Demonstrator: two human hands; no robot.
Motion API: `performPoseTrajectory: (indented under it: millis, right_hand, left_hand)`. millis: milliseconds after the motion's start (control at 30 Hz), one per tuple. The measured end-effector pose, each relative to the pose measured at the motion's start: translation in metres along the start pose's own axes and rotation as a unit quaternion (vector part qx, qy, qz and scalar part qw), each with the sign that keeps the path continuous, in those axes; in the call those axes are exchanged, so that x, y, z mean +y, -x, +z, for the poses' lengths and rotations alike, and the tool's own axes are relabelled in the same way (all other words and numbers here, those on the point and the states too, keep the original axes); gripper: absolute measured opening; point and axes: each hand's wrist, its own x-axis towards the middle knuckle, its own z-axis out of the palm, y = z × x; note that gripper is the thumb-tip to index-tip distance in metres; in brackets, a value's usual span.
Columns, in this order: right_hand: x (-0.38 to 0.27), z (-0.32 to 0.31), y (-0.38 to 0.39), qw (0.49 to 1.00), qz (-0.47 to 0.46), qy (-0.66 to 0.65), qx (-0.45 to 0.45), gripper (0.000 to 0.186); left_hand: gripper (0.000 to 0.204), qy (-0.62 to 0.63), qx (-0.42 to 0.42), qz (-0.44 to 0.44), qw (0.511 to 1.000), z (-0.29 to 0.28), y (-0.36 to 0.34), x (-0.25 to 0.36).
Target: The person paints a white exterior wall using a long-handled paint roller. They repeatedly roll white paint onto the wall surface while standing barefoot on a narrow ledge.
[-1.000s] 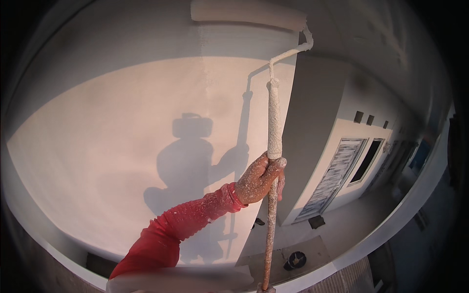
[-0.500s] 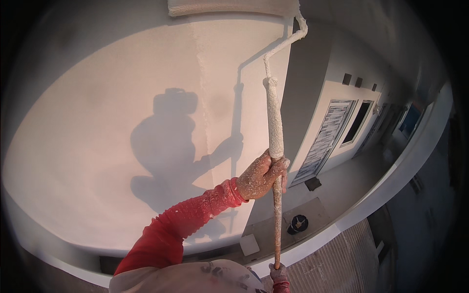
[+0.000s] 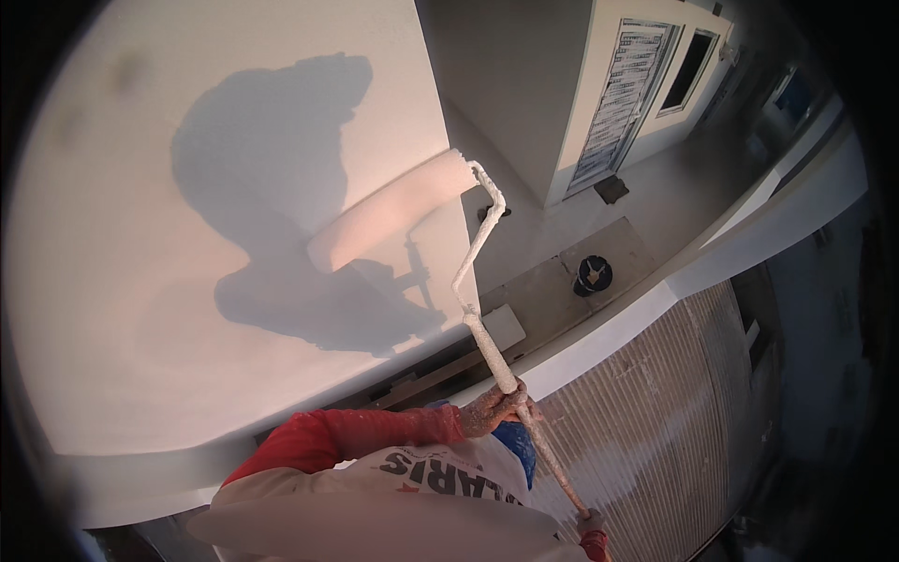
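Note:
A paint roller (image 3: 389, 211) with a long white sleeve rests against, or is very near, the pale wall (image 3: 122, 281), close to its right edge. Its paint-crusted frame bends down to a speckled extension pole (image 3: 548, 450). My left hand (image 3: 492, 409), flecked with paint and in a red sleeve, is closed round the pole just below its white upper section. My right hand (image 3: 592, 526), low near the bottom edge, is closed round the pole's lower part. My shadow lies on the wall behind the roller.
At the right are a lower walkway with a striped door (image 3: 618, 103), a dark window (image 3: 685, 72), a dark mat (image 3: 611, 189) and a dark bucket (image 3: 592, 274) on a board. A white ledge (image 3: 712, 276) curves beside a corrugated sheet roof (image 3: 637, 393).
The roller has come down from the top of the view to mid-height, angled now. Both my hands sit lower, the pole slants more, and the view has shifted, showing more roof.

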Motion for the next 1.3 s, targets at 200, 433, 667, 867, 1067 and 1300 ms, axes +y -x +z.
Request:
performPoseTrajectory:
  millis: [200, 433, 667, 867, 1067, 1300]
  right_hand:
    - [0.018, -0.018, 0.056, 0.983, 0.15, 0.093, -0.055, 0.018]
    - [0.011, -0.044, 0.075, 0.963, 0.187, 0.166, -0.104, 0.02]
    - [-0.028, -0.08, 0.082, 0.96, 0.13, 0.183, -0.164, 0.023]
    - [-0.105, -0.083, 0.046, 0.961, 0.126, 0.117, -0.217, 0.027]
    - [-0.208, -0.064, -0.007, 0.979, 0.07, 0.017, -0.192, 0.028]
    - [-0.266, -0.028, -0.094, 0.978, 0.032, -0.007, -0.208, 0.027]
  left_hand:
    - [0.023, 0.113, 0.071, -0.15, 0.98, -0.047, 0.003, -0.061]
    - [0.019, 0.178, 0.219, -0.176, 0.943, -0.082, -0.018, -0.097]
    - [0.03, 0.144, 0.333, -0.233, 0.902, -0.153, -0.056, -0.138]
    - [0.026, 0.139, 0.399, -0.279, 0.862, -0.262, -0.09, -0.189]
    - [0.029, 0.121, 0.464, -0.283, 0.831, -0.381, -0.133, -0.226]
    - [0.039, 0.228, 0.516, -0.203, 0.8, -0.411, -0.142, -0.282]
